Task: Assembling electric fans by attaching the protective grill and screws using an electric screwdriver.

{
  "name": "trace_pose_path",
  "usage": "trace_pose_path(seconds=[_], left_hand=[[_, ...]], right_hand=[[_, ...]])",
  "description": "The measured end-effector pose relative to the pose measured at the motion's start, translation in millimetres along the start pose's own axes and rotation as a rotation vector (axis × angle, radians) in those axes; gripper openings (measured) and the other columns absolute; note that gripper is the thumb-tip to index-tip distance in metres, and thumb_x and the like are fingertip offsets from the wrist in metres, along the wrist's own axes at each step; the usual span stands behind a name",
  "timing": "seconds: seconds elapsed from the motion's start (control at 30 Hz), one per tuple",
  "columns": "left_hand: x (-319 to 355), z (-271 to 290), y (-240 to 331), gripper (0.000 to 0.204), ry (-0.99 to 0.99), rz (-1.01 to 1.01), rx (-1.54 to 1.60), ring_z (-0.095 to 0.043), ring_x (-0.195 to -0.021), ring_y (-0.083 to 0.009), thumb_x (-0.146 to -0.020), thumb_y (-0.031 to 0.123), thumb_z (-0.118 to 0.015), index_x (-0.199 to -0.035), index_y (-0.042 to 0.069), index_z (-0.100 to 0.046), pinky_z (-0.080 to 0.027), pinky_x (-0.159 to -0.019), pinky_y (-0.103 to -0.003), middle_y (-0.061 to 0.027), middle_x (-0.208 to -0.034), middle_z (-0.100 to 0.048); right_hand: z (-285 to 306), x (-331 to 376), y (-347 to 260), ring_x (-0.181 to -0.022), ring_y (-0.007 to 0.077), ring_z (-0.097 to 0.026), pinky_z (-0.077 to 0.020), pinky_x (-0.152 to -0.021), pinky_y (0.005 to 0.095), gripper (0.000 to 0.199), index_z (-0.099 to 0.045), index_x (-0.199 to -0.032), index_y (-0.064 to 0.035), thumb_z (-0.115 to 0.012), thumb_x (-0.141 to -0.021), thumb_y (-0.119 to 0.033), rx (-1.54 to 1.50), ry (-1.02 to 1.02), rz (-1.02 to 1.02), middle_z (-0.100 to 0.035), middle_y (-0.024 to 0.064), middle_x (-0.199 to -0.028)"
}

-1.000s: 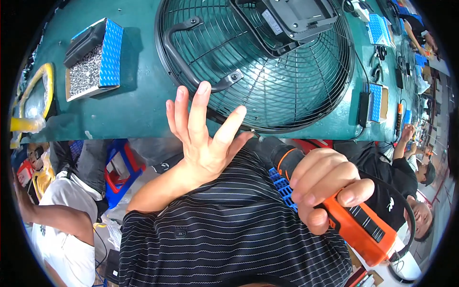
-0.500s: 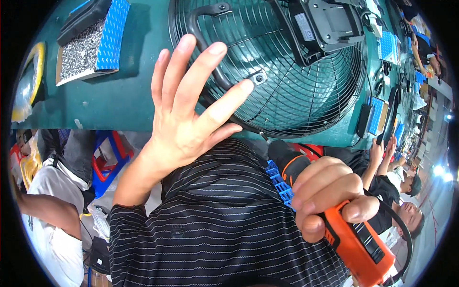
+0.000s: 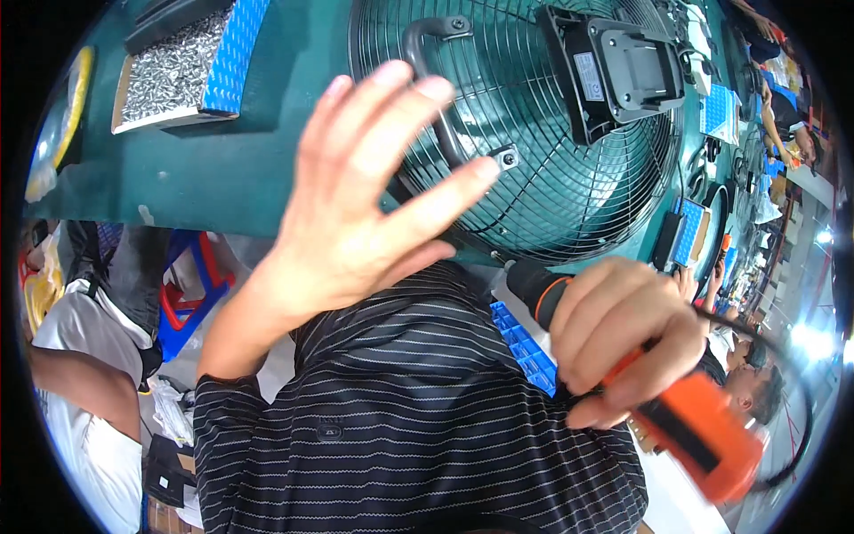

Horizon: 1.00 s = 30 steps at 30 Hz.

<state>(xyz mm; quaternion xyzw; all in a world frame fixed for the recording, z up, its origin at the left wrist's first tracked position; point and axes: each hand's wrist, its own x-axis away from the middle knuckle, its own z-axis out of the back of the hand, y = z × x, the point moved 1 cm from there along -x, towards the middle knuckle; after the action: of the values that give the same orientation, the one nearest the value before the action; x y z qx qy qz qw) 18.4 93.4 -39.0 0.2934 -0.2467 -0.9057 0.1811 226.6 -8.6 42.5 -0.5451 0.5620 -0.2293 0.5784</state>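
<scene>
A round black wire fan grille (image 3: 578, 200) lies on the green table, with a curved black handle (image 3: 414, 49) along its left part. My left hand (image 3: 342, 205) is held over the grille's left edge with fingers spread and nothing in them. Its index fingertip is beside the screw (image 3: 509, 160) at the handle's lower end; whether it touches, I cannot tell. In my right hand (image 3: 623, 334) is an orange and black electric screwdriver (image 3: 703, 436), gripped near its black front. The tip points up and left, just below the grille's near rim. A black bracket box (image 3: 632, 67) sits on the grille.
An open blue and white box (image 3: 236, 67) full of small screws stands at the left of the table (image 3: 267, 169). A blue plastic crate (image 3: 525, 343) is below the screwdriver. Co-workers are at both sides. A dark cable (image 3: 808, 409) trails from the screwdriver.
The view has shifted, so the fan sits a little farther right. My right hand and the screwdriver have turned slightly. My left hand stays spread by the handle's lower end, now blurred.
</scene>
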Motion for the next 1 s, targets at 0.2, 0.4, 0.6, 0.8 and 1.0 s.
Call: trace_pose_path(seconds=[0.2, 0.4, 0.6, 0.8, 1.0], left_hand=[[-19.4, 99.4, -49.6, 0.023, 0.287, 0.361, -0.380, -0.065, -0.074, -0.0222, -0.080, 0.000, -0.073, -0.102, 0.003, -0.068, -0.050, -0.063, -0.032, -0.0104, -0.092, -0.069], [-21.3, 130.2, -82.1, 0.025, -0.172, 0.412, -0.632, -0.066, -0.085, -0.0318, -0.079, 0.018, -0.074, -0.098, 0.004, -0.070, -0.051, -0.074, -0.040, -0.0106, -0.093, -0.066], [-34.1, 130.2, -93.9, 0.013, -0.204, 0.601, -0.570, -0.067, -0.088, -0.0309, -0.078, 0.015, -0.072, -0.087, 0.006, -0.071, -0.051, -0.077, -0.041, -0.0110, -0.089, -0.067], [-24.1, 135.2, -81.0, 0.010, -0.003, 0.527, -0.536, -0.067, -0.082, -0.0294, -0.081, 0.016, -0.070, -0.085, 0.007, -0.072, -0.051, -0.074, -0.041, -0.0096, -0.088, -0.067], [-11.6, 106.7, -38.1, 0.011, 0.139, 0.247, 0.021, -0.058, -0.065, -0.0181, -0.079, -0.002, -0.071, -0.086, 0.002, -0.064, -0.047, -0.058, -0.029, -0.0072, -0.080, -0.063]], right_hand=[[16.9, 14.2, -28.1, -0.059, 0.0190, -0.068, -0.0559, -0.052, 0.0298, 0.043, -0.057, -0.109, -0.0058, -0.084, -0.074, -0.001, -0.103, 0.073, 0.131, -0.068, 0.0084, -0.075], [13.0, 21.9, -30.2, -0.057, 0.0159, -0.064, -0.0544, -0.054, 0.0296, 0.044, -0.053, -0.114, -0.0060, -0.077, -0.077, -0.003, -0.042, 0.211, 0.204, -0.064, 0.0056, -0.078], [6.2, 30.2, -23.1, -0.061, 0.0197, -0.064, -0.0528, -0.056, 0.0326, 0.046, -0.051, -0.114, -0.0030, -0.073, -0.073, 0.003, -0.071, 0.239, 0.211, -0.062, 0.0084, -0.078], [0.1, 31.3, -26.8, -0.061, 0.0199, -0.063, -0.0522, -0.057, 0.0338, 0.046, -0.052, -0.113, -0.0023, -0.072, -0.072, 0.006, -0.116, 0.250, 0.177, -0.062, 0.0098, -0.082], [-31.9, 5.9, -35.7, -0.060, 0.0137, -0.053, -0.0463, -0.055, 0.0290, 0.047, -0.046, -0.124, -0.0065, -0.071, -0.085, -0.012, -0.028, 0.607, 0.334, -0.055, 0.0050, -0.084]])
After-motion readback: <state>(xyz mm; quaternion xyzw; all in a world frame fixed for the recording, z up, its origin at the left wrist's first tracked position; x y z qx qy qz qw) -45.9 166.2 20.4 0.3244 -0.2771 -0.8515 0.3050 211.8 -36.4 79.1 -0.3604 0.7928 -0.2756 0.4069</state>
